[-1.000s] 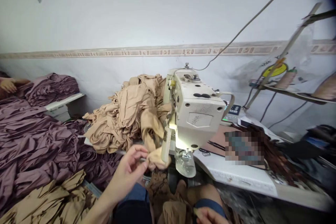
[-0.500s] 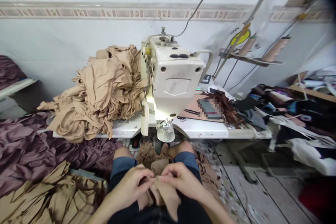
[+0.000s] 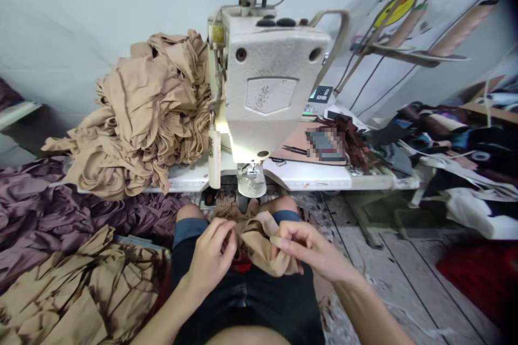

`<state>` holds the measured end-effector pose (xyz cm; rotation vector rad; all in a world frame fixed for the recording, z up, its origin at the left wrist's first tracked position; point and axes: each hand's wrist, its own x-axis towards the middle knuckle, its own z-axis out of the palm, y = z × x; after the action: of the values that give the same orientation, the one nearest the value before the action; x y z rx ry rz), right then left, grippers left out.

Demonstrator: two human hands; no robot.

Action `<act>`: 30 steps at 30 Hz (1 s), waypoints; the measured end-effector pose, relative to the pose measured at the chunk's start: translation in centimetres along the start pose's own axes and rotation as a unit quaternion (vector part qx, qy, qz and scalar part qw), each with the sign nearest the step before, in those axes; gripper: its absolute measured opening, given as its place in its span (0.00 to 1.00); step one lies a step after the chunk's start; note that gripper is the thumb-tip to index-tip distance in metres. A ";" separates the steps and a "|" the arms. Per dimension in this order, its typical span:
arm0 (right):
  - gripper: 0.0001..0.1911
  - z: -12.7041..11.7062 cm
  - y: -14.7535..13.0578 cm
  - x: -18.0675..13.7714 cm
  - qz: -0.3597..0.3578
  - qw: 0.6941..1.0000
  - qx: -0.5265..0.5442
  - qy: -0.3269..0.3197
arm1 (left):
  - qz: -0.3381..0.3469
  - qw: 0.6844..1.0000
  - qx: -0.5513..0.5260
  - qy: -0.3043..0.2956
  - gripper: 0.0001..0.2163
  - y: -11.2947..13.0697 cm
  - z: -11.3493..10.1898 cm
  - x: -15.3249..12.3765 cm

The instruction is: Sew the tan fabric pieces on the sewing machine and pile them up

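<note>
Both of my hands hold a small tan fabric piece [image 3: 259, 245] over my lap, just below the sewing machine [image 3: 267, 81]. My left hand [image 3: 212, 259] pinches its left edge with curled fingers. My right hand [image 3: 309, 248] grips its right side, thumb and fingers closed on the cloth. The fabric is spread a little between the two hands, and something red shows under it. The machine's lit needle area [image 3: 251, 164] lies directly ahead of my knees.
A heap of tan cloth [image 3: 145, 113] lies on the white machine table [image 3: 307, 175] at the left. Purple fabric [image 3: 48, 215] and more tan pieces [image 3: 68, 291] cover the floor at left. Thread cones [image 3: 461, 27] and clutter stand at the right.
My left hand came down from the needle area to my lap and joined the right on the tan piece. The hands then drew apart, spreading it. The view tilted down and closer.
</note>
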<state>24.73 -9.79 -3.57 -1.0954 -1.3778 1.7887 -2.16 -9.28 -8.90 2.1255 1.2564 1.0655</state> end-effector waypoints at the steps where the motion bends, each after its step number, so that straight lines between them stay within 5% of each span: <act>1: 0.29 0.7 0.7 0.0 0.010 1.000 0.017 -0.004 | -0.018 0.997 -0.063 -0.049 0.13 0.7 0.0 -0.3; 4: 0.31 2.9 2.5 0.3 0.029 0.999 0.035 0.009 | -0.053 0.945 -0.222 -0.232 0.10 2.4 1.2 -1.9; 6: 0.31 3.8 3.4 0.6 0.046 0.998 0.033 0.003 | -0.079 0.923 -0.258 -0.275 0.07 2.7 2.5 -3.3; 11: 0.32 3.9 5.4 0.6 0.055 0.997 0.038 0.027 | -0.155 0.961 -0.142 -0.181 0.07 0.0 2.5 -6.7; 15: 0.34 4.4 6.9 0.6 0.054 0.991 0.096 0.070 | -0.072 0.996 -0.029 -0.052 0.19 -2.0 -1.3 -8.9; 20: 0.34 6.1 7.4 1.6 0.071 0.980 0.168 0.085 | -0.010 0.992 0.097 0.086 0.10 -2.1 -3.6 -10.3; 30: 0.32 8.2 8.9 2.3 0.098 0.969 0.221 0.049 | 0.079 0.994 0.066 0.038 0.18 -0.6 0.6 -7.2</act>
<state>16.45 -13.83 -11.81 -1.0811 -0.7776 2.0235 -4.08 -15.25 -12.48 2.3384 1.2409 1.1677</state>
